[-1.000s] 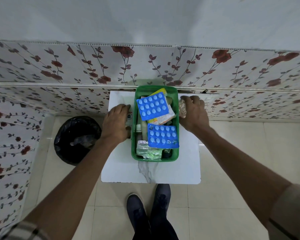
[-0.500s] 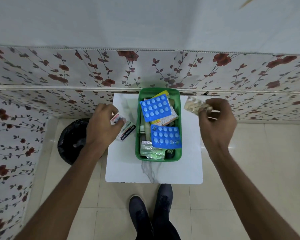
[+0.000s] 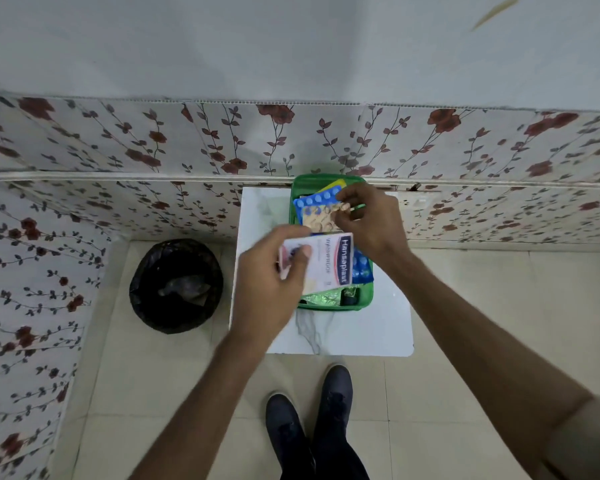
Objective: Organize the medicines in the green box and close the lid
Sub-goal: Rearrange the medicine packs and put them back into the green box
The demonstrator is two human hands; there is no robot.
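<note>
A green box [image 3: 367,295] stands on a small white marble table [image 3: 378,327] against the wall, holding blue blister packs [image 3: 314,201], a yellow pack and a green foil strip [image 3: 317,300]. My left hand [image 3: 269,289] holds a white Hansaplast pack [image 3: 329,263] over the box's middle. Above the box's far half, my right hand [image 3: 373,221] pinches a tan blister strip [image 3: 321,220]. No lid shows.
A round bin lined with a black bag [image 3: 175,285] sits on the tiled floor left of the table. Floral wall panels run behind and along the left. My dark shoes [image 3: 312,420] stand just before the table.
Both hands lifted their items from beside the box and came together over it: the left with the Hansaplast pack moved right, the right with the tan strip moved left.
</note>
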